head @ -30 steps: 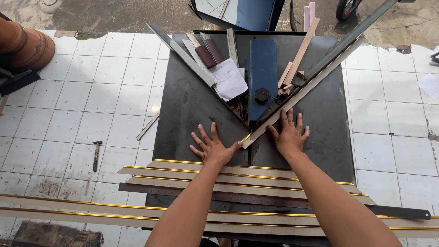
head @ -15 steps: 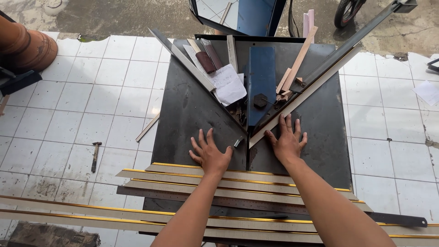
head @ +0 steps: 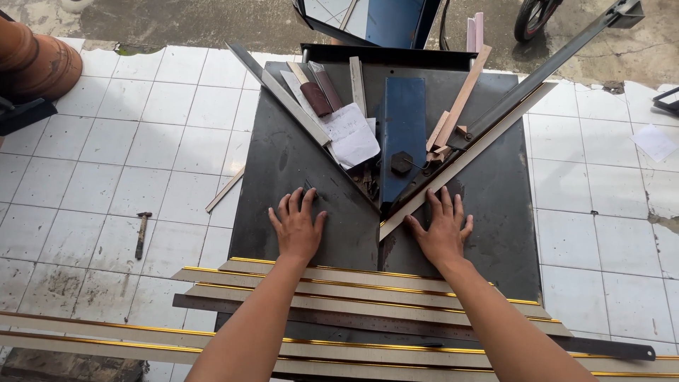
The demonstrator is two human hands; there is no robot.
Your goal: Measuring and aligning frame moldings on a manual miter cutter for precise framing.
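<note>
Moulding strip (head: 467, 157), pale cream with a thin gold edge, is lying diagonally on the dark metal table (head: 283, 177), running from near the table's middle up toward the far right corner along a slanted metal fence (head: 544, 67). Its near end is cut at an angle and is sitting just beside the right hand (head: 442, 230), which is resting flat on the table with fingers spread, clamped on nothing; whether a fingertip is touching the strip cannot be told. The left hand (head: 297, 226) is lying flat and open on the table too, fingers fanned, well apart from the right, with the point of the V-shaped fences between them. A blue metal block (head: 403, 134) is standing in the V, with a sheet of white paper (head: 353, 134) and short wood offcuts (head: 445, 134) lying beside it. More cream and gold strips (head: 353, 283) are lying across the near edge of the table, under the forearms. A small hammer (head: 141, 233) is lying on the white tiled floor (head: 106, 141) to the left, and a clay pot (head: 35, 60) is lying at the far left.
</note>
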